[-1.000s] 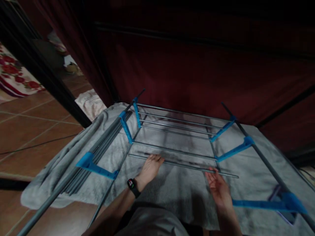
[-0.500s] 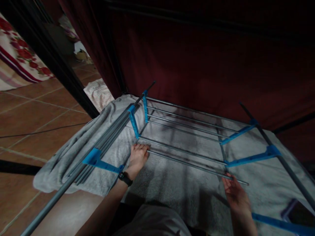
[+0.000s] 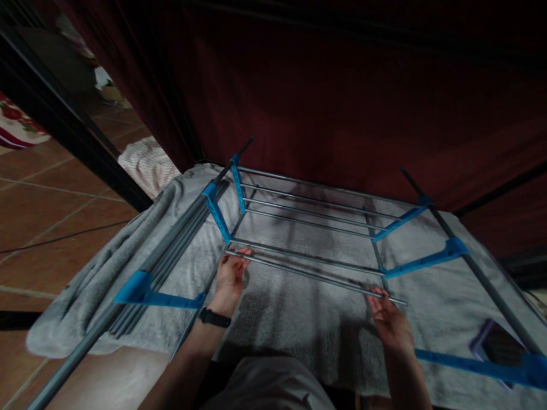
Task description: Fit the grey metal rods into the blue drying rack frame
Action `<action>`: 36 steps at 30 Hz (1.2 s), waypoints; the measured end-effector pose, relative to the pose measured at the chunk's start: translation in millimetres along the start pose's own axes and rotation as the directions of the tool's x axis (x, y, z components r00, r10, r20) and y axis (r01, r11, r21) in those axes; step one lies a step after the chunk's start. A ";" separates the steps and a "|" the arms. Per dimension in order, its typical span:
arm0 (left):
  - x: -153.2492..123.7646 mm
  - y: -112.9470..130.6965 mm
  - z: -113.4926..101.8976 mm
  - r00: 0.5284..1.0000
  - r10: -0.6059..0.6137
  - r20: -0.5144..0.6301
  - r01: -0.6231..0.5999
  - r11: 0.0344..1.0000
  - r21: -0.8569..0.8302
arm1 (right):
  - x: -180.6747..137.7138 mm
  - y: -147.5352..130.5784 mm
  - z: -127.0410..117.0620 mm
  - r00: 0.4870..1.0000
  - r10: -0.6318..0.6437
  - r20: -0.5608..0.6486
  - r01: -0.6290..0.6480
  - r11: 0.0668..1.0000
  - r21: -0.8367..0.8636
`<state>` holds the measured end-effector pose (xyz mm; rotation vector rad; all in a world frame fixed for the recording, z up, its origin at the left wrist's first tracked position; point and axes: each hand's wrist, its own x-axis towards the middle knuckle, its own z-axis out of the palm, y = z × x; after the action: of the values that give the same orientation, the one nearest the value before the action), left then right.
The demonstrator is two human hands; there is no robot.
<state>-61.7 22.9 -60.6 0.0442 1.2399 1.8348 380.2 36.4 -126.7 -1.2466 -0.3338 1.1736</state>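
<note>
A thin grey metal rod (image 3: 316, 277) lies across the fingers of both my hands, just above the blanket. My left hand (image 3: 231, 274), palm up, holds it near its left end; a dark band is on that wrist. My right hand (image 3: 390, 322), also palm up, supports it close to the right end, which sticks out past the fingers. Beyond the rod stands a partly built rack with several crossbars, one of them the nearest crossbar (image 3: 307, 260). Blue plastic brackets (image 3: 219, 215) join the crossbars to the left post (image 3: 88, 343) and the right post (image 3: 491, 290).
Several loose grey rods (image 3: 182, 250) lie in a bundle beside the left post. A grey blanket (image 3: 290, 319) covers the surface beneath. At the lower right, a phone-like dark object (image 3: 498, 344) lies near another blue bracket (image 3: 470, 364). A dark red curtain (image 3: 325, 114) hangs behind.
My left hand has turned from palm down to palm up beneath the rod, whose left end now shows. The view has shifted slightly to the right.
</note>
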 end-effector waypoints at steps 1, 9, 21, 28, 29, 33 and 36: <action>-3.3 -0.2 2.3 0.999 -0.042 0.000 0.042 0.999 -0.032 | 0.4 0.4 0.8 1.000 0.015 0.005 -0.015 1.000 -0.003; -30.7 -25.2 19.6 0.973 -0.201 0.112 0.203 0.979 -0.008 | -8.1 10.4 18.2 0.994 0.105 -0.001 -0.105 0.994 0.010; -90.1 -65.8 44.3 0.915 -0.177 0.362 0.140 0.982 0.127 | -6.2 14.8 3.7 0.997 0.071 -0.033 -0.073 0.997 -0.039; -130.5 -74.2 82.9 0.818 -0.047 0.574 -0.126 0.958 0.257 | -40.3 21.0 32.0 0.949 0.303 0.084 -0.313 0.935 0.168; -133.3 -74.0 88.8 0.799 -0.031 0.600 -0.159 0.952 0.261 | -47.8 22.4 40.4 0.932 0.347 0.104 -0.361 0.912 0.194; -128.0 -53.1 115.0 0.726 0.100 0.680 -0.338 0.914 0.226 | -74.2 24.6 67.5 0.836 0.497 0.231 -0.530 0.840 0.111; -114.5 -14.1 134.7 0.679 0.218 0.702 -0.460 0.871 0.175 | -86.3 19.3 74.8 0.694 0.576 0.432 -0.596 0.796 -0.104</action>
<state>79.9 44.2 44.0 1.1168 1.0345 1.6391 277.4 4.2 -84.0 -1.0562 -0.2398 2.0339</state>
